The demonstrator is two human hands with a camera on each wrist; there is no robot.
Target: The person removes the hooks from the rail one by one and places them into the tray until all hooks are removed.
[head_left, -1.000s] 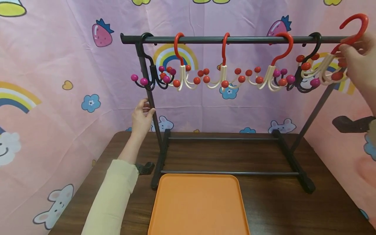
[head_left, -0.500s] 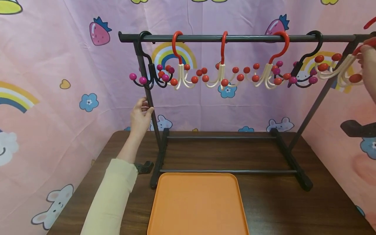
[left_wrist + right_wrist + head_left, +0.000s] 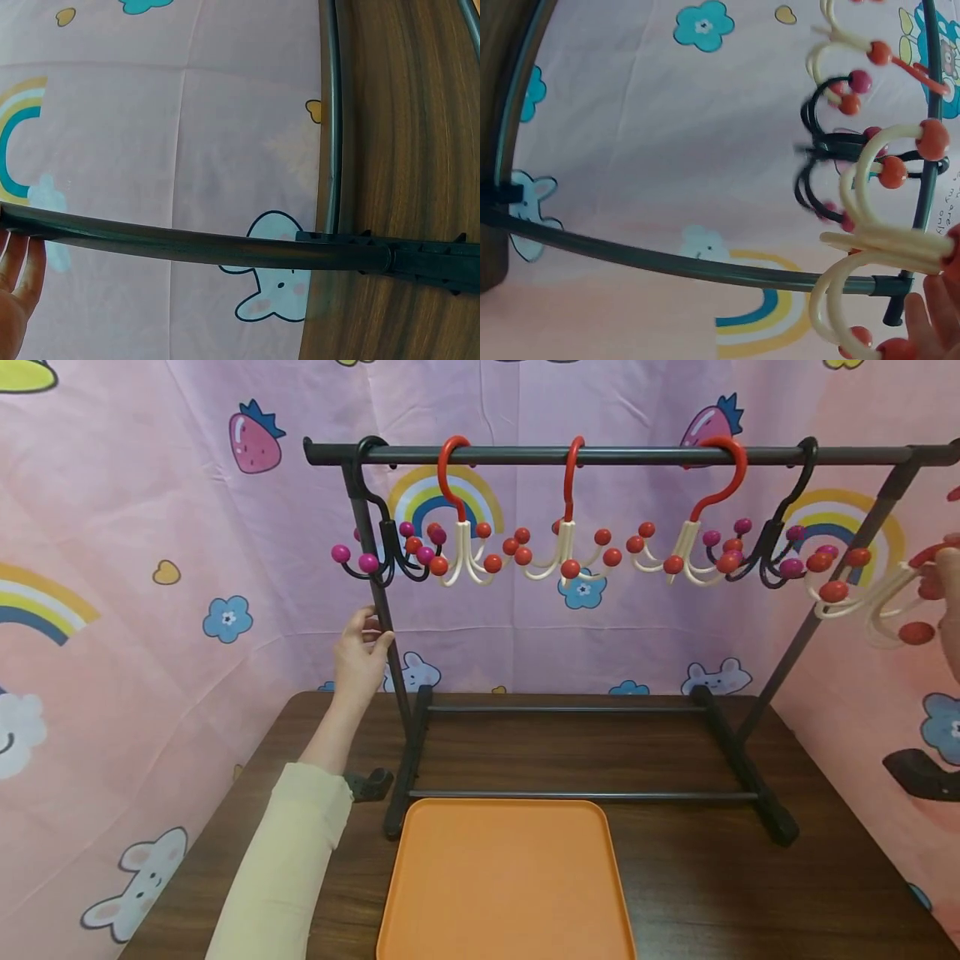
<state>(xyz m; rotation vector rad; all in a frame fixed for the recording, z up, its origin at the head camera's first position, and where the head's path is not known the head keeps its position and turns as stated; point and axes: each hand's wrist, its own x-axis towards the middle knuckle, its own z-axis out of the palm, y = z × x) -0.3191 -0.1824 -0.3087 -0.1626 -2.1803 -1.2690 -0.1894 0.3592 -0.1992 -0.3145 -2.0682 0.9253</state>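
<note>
A black rack's left post (image 3: 402, 693) is gripped by my left hand (image 3: 358, 652), thumb in front and fingers behind. In the left wrist view, the fingers (image 3: 31, 274) lie against that post. At the right edge, my right hand (image 3: 951, 602), partly cut off, holds a red-and-cream multi-prong hook hanger (image 3: 892, 589) with red ball tips. It is tilted, off the rail and below its right end. From the top rail (image 3: 637, 456) hang a black hanger (image 3: 388, 539) at left, red-hooked hangers (image 3: 567, 535) in between, and another black hanger (image 3: 767, 539) at right.
An orange tray (image 3: 510, 877) lies on the brown wooden table (image 3: 712, 893), just before the rack's front lower bar (image 3: 585, 796). The rack's right foot (image 3: 772, 814) reaches forward. A patterned pink cloth (image 3: 150, 710) surrounds the table.
My right hand has carried the red-and-cream hanger away to the right, then down below the rail. The right black hanger has swung. My left hand stays on the post.
</note>
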